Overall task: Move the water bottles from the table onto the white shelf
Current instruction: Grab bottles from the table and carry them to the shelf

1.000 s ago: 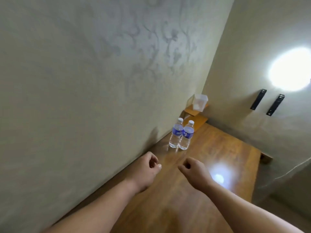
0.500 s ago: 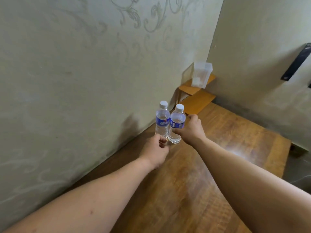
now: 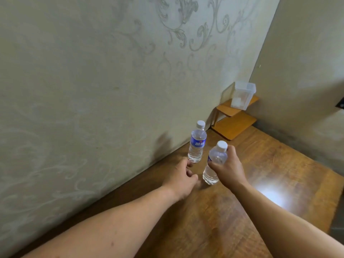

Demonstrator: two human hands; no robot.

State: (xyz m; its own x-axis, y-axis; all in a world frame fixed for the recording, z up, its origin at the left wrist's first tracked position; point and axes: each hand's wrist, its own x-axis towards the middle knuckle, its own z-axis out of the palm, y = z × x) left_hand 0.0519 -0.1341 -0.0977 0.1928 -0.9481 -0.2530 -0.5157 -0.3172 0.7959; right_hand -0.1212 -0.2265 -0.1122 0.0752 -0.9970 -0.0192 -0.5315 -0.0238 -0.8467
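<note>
Two clear water bottles with white caps and blue labels are on the wooden table (image 3: 279,174). One bottle (image 3: 197,144) stands upright close to the wall. My right hand (image 3: 229,167) is shut on the other bottle (image 3: 214,164), which is tilted and pulled toward me, its base near the tabletop. My left hand (image 3: 183,178) hovers just below the standing bottle, fingers loosely curled and holding nothing. No white shelf is in view.
A small two-tier wooden stand (image 3: 235,120) sits in the far corner with a clear plastic container (image 3: 243,95) on its upper tier. Patterned walls close in the table on the left and far side. The table's right edge drops off.
My right hand has closed on the right bottle and drawn it away from the other, toward me and tilted. My left hand stays near the standing bottle's base.
</note>
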